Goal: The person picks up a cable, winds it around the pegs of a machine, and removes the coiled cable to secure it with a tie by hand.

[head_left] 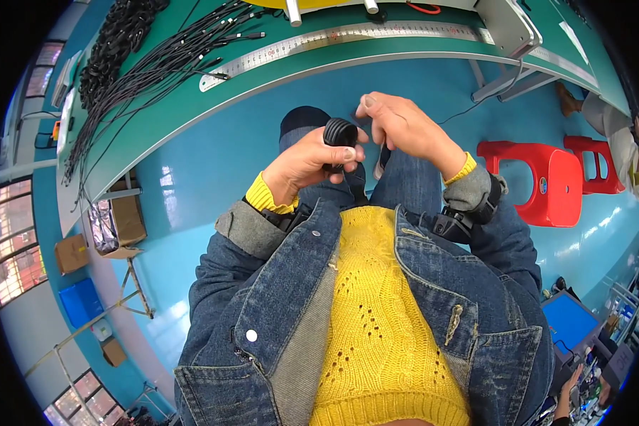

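Note:
A bundled black cable (pixel 341 133), wound into a tight coil, is gripped in my left hand (pixel 307 160) above my lap. The thumb lies across the coil's lower part and the fingers wrap behind it. Just to the right, my right hand (pixel 412 128) hovers close to the coil with its fingers curled in and the thumb bent over them. Whether something thin is pinched there is too small to make out. Beyond both hands, many loose black cables (pixel 170 67) with plugs lie on the green table (pixel 298 79), beside a long steel ruler (pixel 319 41).
A dark heap of coiled cables (pixel 117 50) sits at the table's far left. Red plastic stools (pixel 547 181) stand on the blue floor to the right, near another person (pixel 621 142). Cardboard boxes (pixel 126 220) are at the left. A metal bracket (pixel 508 28) stands on the table.

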A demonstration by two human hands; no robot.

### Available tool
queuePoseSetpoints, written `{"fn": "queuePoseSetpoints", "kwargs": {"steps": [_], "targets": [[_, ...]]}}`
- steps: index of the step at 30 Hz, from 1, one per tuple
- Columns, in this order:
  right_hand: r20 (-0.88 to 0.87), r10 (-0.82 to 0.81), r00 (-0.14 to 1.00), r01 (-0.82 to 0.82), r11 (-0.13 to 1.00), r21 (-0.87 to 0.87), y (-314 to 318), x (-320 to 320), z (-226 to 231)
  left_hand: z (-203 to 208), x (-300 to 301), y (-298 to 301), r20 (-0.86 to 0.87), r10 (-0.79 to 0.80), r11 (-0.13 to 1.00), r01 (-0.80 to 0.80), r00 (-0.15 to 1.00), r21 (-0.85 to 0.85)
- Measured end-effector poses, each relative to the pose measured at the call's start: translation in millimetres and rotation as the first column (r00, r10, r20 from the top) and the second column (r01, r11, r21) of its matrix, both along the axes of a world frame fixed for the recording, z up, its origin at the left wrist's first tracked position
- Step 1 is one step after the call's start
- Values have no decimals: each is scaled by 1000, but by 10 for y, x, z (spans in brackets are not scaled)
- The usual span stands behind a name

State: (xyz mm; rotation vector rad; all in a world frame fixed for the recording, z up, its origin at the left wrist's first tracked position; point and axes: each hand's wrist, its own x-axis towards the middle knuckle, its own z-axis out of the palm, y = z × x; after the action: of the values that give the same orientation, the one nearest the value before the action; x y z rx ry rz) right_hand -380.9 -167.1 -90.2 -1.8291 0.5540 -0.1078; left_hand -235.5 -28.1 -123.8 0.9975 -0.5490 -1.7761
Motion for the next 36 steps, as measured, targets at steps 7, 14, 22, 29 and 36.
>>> {"fn": "queuePoseSetpoints", "kwargs": {"steps": [7,14,22,29,36], "targets": [[-149,147,978,-198,881,-430,263,320,-139,-23,-109,-56,577,-249,969,202,778,145],[-134,89,987,-142,877,-459,283,417,-396,-276,59,41,226,-112,987,82,968,138],[55,251,966,-253,890,379,82,352,-282,-214,82,115,-286,19,987,28,958,160],[-44,211,977,-206,974,89,154,377,-421,-372,213,95,-416,-64,986,123,907,116],[18,123,992,-124,958,259,313,300,-445,-211,129,92,-322,63,984,-5,945,176]]}}
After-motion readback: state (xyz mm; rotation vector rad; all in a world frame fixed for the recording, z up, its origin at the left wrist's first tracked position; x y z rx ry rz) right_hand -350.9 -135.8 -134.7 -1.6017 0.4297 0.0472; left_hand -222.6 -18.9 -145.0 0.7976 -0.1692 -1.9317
